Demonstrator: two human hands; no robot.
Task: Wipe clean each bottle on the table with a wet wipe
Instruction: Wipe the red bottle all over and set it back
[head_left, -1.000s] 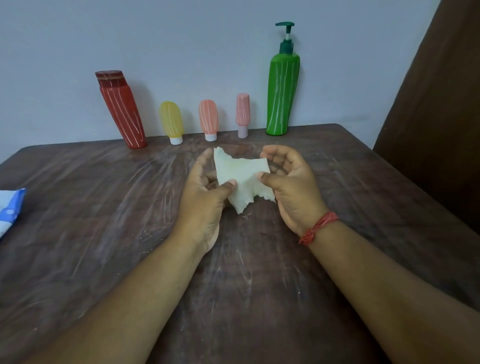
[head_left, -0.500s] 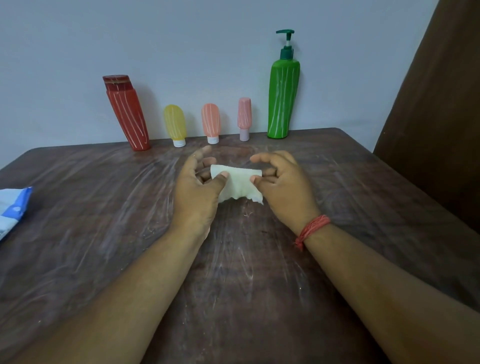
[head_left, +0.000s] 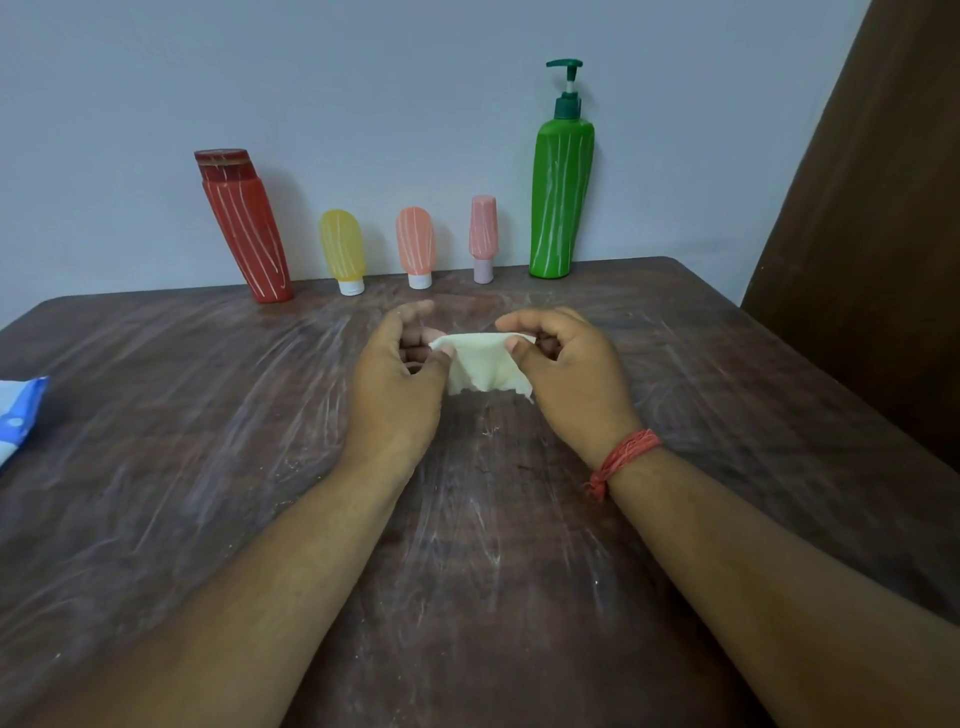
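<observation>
At the far left edge of the dark wooden table (head_left: 156, 467), which is covered with pale smear marks, lies a blue and white packet (head_left: 18, 415), cut off by the frame. Behind the table you see a plain grey-blue wall (head_left: 363, 78), and at the right a brown surface (head_left: 883, 260), maybe a door or a curtain.

Along the back edge, near the wall, the bottles stand in a row. First is the red bottle (head_left: 244, 228), which looks tilted, then the yellow bottle (head_left: 343, 249) and the orange bottle (head_left: 415, 244), both on their white caps, then the pink bottle (head_left: 483, 236), and last the tall green pump bottle (head_left: 561, 197). All of them carry thin white streaks.

In the middle of the table, your left hand (head_left: 400, 384) pinches the left corner of the wet wipe (head_left: 485, 364) between thumb and fingers. Your right hand (head_left: 566, 374), with a red thread band (head_left: 623, 457) on the wrist, pinches the right corner in the same way. The wipe hangs between them, above the table and well in front of the bottles.

Compared with a second ago, the wipe is now folded smaller and lower between your hands; before it stood up open and wide. The bottles have not moved.
</observation>
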